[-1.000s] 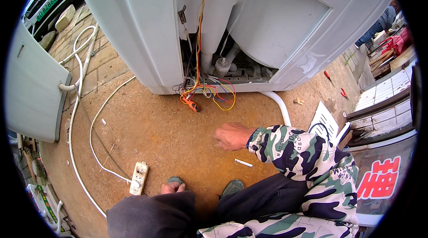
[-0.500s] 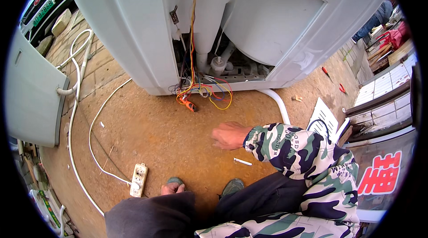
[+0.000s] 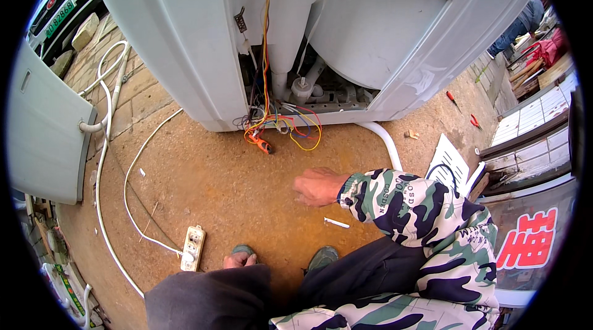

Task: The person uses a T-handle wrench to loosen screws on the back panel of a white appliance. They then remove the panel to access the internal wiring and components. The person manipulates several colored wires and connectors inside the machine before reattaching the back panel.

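Observation:
My right hand [image 3: 319, 187] hangs over the ground in front of a washing machine, seen from its back. Its fingers are curled under, so anything in them is hidden. My left hand [image 3: 239, 260] rests by my left knee, mostly behind the trouser leg; the fingers that show are curled, their contents hidden. Ahead stands the white washing machine [image 3: 179, 39] with an open panel, showing a tub [image 3: 377, 27] and a drain valve [image 3: 302, 88]. A bundle of coloured wires [image 3: 267, 52] trails out over its lower edge. Beside the wires lies a small orange and black tool [image 3: 262, 144].
A power strip [image 3: 193, 248] with a white cord lies left of my feet. A detached white panel [image 3: 46, 126] stands at the left, near a looped hose [image 3: 106, 132]. A screwdriver [image 3: 453, 101] and red-handled pliers [image 3: 475, 122] lie at the right, beyond a white slotted sheet [image 3: 448, 166].

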`<state>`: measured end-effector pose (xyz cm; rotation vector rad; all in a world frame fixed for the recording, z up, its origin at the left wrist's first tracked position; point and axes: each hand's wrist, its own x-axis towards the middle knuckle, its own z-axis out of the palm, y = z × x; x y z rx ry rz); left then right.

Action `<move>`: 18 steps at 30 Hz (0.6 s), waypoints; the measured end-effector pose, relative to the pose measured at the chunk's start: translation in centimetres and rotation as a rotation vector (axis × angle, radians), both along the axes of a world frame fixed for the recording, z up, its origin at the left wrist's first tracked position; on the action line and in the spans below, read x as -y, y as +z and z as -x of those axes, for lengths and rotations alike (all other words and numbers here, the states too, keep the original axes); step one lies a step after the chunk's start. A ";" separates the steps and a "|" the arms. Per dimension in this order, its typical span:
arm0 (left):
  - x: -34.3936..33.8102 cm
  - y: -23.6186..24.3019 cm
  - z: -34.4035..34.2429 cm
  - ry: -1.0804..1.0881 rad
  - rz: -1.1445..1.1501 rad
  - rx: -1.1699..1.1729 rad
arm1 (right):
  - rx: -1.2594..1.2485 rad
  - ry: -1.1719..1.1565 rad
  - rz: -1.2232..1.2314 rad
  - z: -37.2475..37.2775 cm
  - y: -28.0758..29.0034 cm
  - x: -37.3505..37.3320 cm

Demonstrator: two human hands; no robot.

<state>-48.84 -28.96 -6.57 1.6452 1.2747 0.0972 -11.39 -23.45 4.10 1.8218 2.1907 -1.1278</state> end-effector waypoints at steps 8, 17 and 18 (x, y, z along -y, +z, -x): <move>0.0 0.7 -0.3 0.023 0.011 -0.032 | 0.002 0.007 0.008 0.0 -0.3 -0.1; -0.2 0.7 -0.2 -0.001 0.004 0.005 | 0.018 0.002 0.011 0.0 -0.5 0.0; -0.3 0.8 -0.2 -0.003 0.010 0.003 | 0.023 0.002 0.016 0.0 -0.4 0.0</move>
